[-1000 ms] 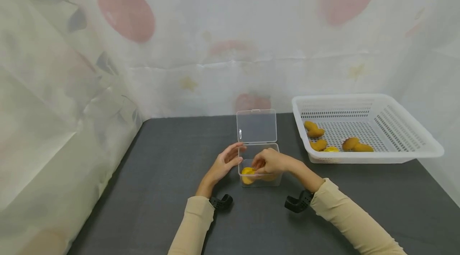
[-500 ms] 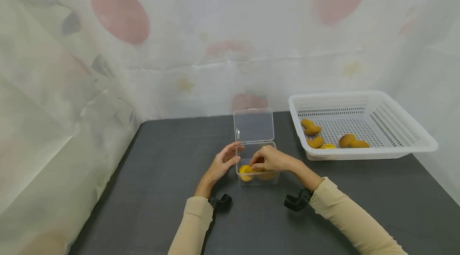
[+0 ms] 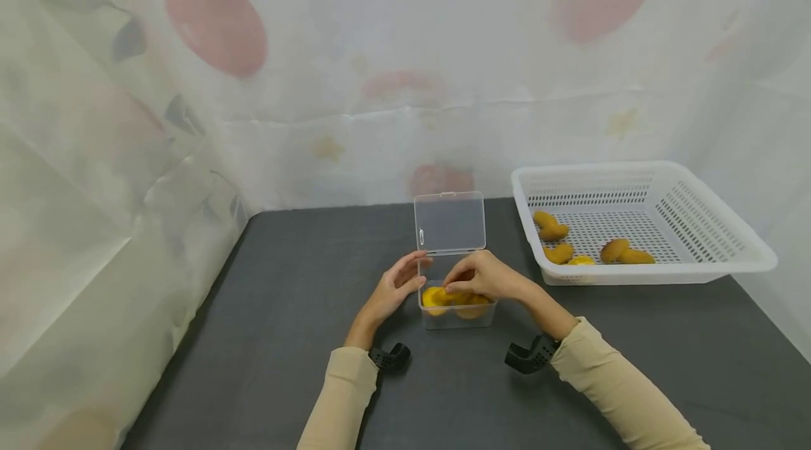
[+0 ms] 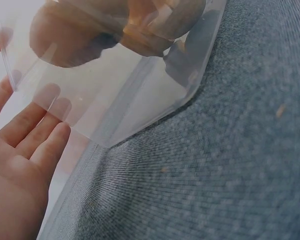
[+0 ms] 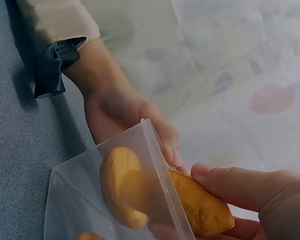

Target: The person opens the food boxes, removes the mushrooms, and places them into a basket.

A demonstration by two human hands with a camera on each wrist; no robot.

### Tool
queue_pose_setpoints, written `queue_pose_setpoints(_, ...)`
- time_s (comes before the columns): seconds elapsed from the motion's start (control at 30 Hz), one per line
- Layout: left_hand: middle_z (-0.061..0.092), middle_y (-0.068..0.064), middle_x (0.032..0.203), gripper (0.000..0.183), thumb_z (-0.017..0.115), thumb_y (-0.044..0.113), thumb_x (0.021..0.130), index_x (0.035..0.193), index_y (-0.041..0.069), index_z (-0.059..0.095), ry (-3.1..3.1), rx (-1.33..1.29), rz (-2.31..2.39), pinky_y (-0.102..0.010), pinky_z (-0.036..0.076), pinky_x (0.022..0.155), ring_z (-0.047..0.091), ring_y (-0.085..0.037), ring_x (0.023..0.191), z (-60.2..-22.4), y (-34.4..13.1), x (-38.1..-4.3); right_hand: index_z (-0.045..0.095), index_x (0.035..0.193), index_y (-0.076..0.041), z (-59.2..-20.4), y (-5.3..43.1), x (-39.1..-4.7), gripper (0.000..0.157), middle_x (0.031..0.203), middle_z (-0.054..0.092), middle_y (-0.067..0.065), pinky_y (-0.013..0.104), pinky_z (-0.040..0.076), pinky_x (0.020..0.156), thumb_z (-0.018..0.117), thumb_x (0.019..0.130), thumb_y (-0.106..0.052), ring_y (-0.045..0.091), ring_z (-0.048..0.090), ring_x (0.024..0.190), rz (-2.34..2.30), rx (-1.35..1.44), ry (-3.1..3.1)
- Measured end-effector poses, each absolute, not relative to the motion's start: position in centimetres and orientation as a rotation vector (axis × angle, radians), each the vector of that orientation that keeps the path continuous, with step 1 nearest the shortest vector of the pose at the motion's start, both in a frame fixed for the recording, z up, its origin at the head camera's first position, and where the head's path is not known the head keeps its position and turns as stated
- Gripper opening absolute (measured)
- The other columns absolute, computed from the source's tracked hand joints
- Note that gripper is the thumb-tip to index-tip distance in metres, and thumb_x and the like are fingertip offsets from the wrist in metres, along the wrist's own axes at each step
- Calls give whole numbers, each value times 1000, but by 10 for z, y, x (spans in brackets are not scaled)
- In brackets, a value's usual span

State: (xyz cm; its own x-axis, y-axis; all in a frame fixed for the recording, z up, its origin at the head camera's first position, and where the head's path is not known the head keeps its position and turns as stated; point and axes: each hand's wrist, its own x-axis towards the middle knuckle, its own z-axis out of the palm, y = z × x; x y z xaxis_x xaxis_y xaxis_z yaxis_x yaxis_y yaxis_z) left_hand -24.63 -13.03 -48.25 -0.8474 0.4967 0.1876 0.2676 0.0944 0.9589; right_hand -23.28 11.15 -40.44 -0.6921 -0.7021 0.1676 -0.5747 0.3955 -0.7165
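A clear plastic box [image 3: 457, 320] stands on the dark table with its hinged lid [image 3: 450, 222] raised at the back. Inside lies a yellow-brown, mango-like fruit [image 5: 121, 185], seen through the wall, with more fruit partly hidden. My right hand [image 3: 483, 275] pinches another mango-like fruit [image 5: 202, 207] between thumb and fingers at the box's rim; part of this fruit shows through the clear wall. Along the box's left side, my left hand [image 3: 394, 291] touches the wall with mostly straight fingers [image 4: 32, 125].
A white perforated basket [image 3: 703, 228] stands at the right rear of the table. Several yellow-brown fruits [image 3: 614, 251] lie inside it, towards its left side. A printed white curtain [image 3: 355, 48] hangs behind the table.
My right hand has risen a little in the box, and the fruit at its fingers has come up towards the rim. The left hand stays at the box's left side.
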Motion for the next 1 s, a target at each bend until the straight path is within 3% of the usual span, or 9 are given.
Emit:
queue_pose_setpoints(0.17, 46, -25, 145, 51, 52, 10, 99, 147, 5, 36, 2186, 801, 1847, -39, 45, 111, 42, -41, 139, -482, -130, -245, 77, 98, -2, -404, 115, -232, 21, 94, 76, 16, 18, 56, 64, 71, 86, -18, 7, 69, 74, -1263, -1030, 2425)
queue_pose_setpoints(0.3, 46, -26, 145, 51, 52, 11, 99, 147, 5, 36, 2170, 804, 1857, -32, 47, 109, 42, -42, 138, -483, -130, -245, 75, 102, 0, -404, 120, -232, 25, 99, 75, 19, 21, 59, 73, 73, 85, -17, 17, 73, 83, -1315, -999, 2381)
queue_pose_setpoints(0.47, 46, -25, 146, 51, 53, 13, 99, 147, 7, 36, 2163, 805, 1863, -31, 47, 109, 42, -40, 139, -483, -130, -245, 73, 106, 3, -403, 126, -232, 26, 104, 73, 21, 28, 60, 82, 73, 84, -12, 28, 72, 92, -1344, -1042, 2353)
queue_pose_setpoints(0.8, 46, -26, 145, 52, 55, 15, 99, 147, 6, 36, 2151, 806, 1880, -20, 50, 101, 42, -43, 137, -486, -130, -247, 71, 107, 5, -396, 141, -228, 28, 108, 72, 24, 19, 59, 81, 73, 84, -11, 15, 72, 91, -1460, -1069, 2321)
queue_pose_setpoints(1.0, 46, -27, 144, 52, 55, 14, 98, 146, 6, 37, 2148, 800, 1896, -17, 49, 100, 43, -44, 136, -485, -129, -247, 70, 107, 7, -393, 148, -226, 28, 110, 70, 27, 20, 59, 81, 73, 83, -9, 13, 72, 93, -1550, -1051, 2287)
